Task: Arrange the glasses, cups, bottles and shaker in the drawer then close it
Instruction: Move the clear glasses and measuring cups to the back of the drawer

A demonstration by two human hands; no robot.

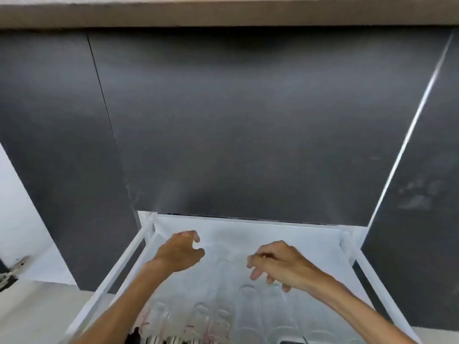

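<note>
A white drawer (119, 265) stands pulled out below dark cabinet fronts. Several clear glasses (246, 309) stand in rows in its near half, some with red markings (216, 321). Dark and metallic items (159, 340) show at the bottom edge. My left hand (180, 252) hovers over the drawer's back left part, fingers curled and apart, holding nothing. My right hand (275, 264) hangs over the middle, fingers spread downward just above a tall glass, empty. A faint clear glass (223, 254) may stand between the hands; blur makes it uncertain.
Dark cabinet panels (236, 132) rise behind the drawer under a brown countertop edge (223, 13). A white wall (19, 207) and pale floor (37, 311) lie to the left. The drawer's back strip (248, 232) shows bare white liner.
</note>
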